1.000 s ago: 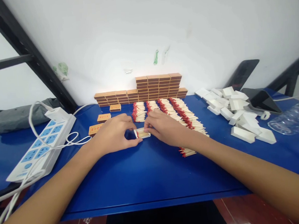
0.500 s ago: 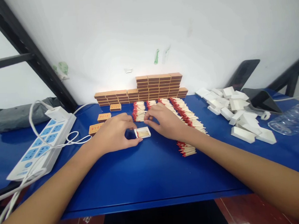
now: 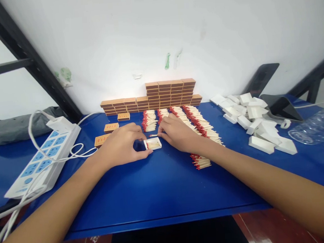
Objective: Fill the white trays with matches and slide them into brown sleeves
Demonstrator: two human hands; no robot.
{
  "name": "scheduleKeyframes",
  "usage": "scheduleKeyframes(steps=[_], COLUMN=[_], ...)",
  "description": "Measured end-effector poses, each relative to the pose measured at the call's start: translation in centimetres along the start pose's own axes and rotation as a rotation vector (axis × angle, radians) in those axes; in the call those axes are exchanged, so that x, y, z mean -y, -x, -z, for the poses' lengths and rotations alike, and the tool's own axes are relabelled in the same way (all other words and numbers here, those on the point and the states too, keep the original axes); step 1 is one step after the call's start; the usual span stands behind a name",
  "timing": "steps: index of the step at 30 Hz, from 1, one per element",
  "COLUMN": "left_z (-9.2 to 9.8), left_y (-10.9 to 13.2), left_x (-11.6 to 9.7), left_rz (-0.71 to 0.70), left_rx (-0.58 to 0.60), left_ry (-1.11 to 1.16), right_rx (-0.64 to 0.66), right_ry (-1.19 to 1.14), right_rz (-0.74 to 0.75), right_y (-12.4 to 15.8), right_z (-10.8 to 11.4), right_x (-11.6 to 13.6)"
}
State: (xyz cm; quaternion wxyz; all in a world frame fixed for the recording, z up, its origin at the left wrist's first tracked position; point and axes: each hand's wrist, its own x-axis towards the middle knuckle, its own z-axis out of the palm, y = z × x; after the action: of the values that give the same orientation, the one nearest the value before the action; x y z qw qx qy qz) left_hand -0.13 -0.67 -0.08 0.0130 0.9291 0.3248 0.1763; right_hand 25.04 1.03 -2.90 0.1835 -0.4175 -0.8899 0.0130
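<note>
My left hand (image 3: 127, 145) grips the left end of a small white tray (image 3: 156, 143) between thumb and fingers. Several matches lie inside the tray. Just behind its right end, my right hand (image 3: 176, 132) pinches a single match (image 3: 153, 135), its red head pointing left. Behind the hands, red-tipped matches (image 3: 150, 120) lie in several rows on the blue table (image 3: 156, 189). More matches (image 3: 201, 161) lie below my right wrist. Part of the rows is hidden by my right hand and forearm.
Stacked matchboxes (image 3: 171, 92) stand against the wall. Loose matchboxes (image 3: 111, 127) lie beyond my left hand. A power strip (image 3: 45, 157) with white cables is at left. At right are white trays (image 3: 261, 146), a black stand (image 3: 281, 108) and a clear plastic bottle (image 3: 315, 128).
A match now shows in my right hand's fingertips, above the tray's back edge. The whole view has shifted slightly, while my left hand keeps hold of the tray.
</note>
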Motion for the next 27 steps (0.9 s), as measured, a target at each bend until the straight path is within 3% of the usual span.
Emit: scheduleKeyframes(steps=[5,11,22,27], left_z=[0.1,0.3,0.1,0.3], left_y=[0.0,-0.1,-0.1,0.0], left_x=[0.0,-0.2,-0.2,-0.2], left_rz=[0.021,0.018,-0.003,0.020], left_rx=[0.006,0.029,0.002,0.025], left_ry=[-0.028,-0.009,0.008,-0.005], right_rx=[-0.045,0.005,-0.043,-0.176], right_ry=[-0.035,-0.058,-0.318,-0.315], right_rz=[0.079,0.181,0.100,0.038], right_y=[0.5,1.0,1.0,0.1], right_z=[1.4,1.5,0.7,-0.3], right_x=[0.4,1.9,2.2,1.3])
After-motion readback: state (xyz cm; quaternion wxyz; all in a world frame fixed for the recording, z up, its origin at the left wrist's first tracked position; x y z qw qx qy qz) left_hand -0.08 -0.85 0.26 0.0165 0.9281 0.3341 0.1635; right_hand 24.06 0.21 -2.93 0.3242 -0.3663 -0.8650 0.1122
